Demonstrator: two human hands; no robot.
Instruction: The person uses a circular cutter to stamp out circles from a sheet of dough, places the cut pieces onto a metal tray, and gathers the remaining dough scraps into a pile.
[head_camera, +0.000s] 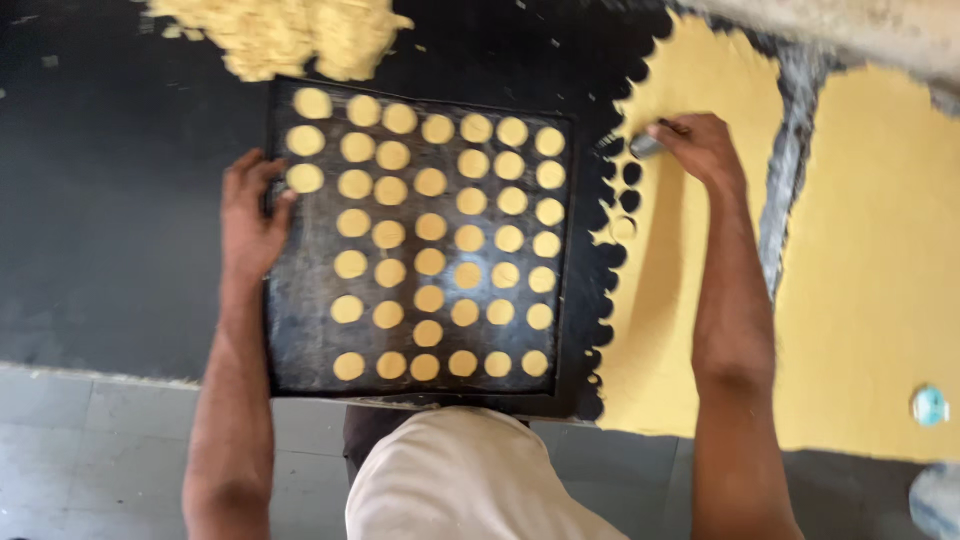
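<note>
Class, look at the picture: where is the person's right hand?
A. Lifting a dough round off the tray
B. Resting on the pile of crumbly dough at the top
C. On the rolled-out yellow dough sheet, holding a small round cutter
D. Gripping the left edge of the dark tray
C: the right hand holds a small cutter on the dough sheet, while the left hand is at the tray.
</note>
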